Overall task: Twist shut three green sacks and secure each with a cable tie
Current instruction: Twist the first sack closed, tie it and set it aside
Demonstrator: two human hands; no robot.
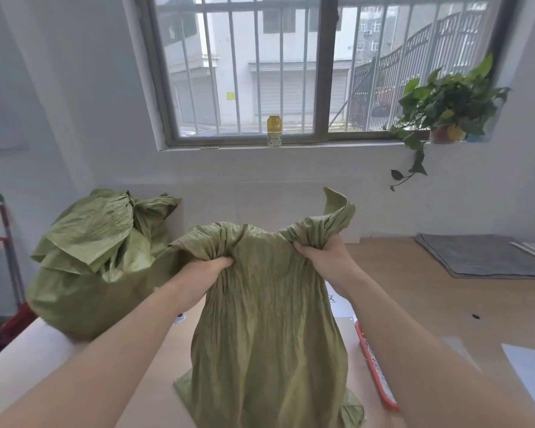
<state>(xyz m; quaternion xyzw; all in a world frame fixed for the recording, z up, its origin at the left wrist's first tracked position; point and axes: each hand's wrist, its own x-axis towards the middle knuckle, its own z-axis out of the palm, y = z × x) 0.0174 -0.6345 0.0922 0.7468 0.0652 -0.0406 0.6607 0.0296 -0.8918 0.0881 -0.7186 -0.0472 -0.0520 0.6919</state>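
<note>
A crumpled green sack (266, 319) stands upright on the table in front of me. My left hand (203, 278) grips the gathered left part of its mouth. My right hand (325, 257) clutches the right part of the mouth, with a flap of fabric sticking up above it. The mouth between my hands is bunched but not twisted. A second green sack (96, 261), full and with its top gathered, sits at the table's left edge. No cable tie is visible.
A red-edged flat packet (376, 370) lies on the table (414, 298) beside my right forearm. Grey mats (482, 256) lie at the far right. A yellow jar (274, 131) and a potted plant (445, 112) stand on the window sill. A broom (11, 257) leans at the left.
</note>
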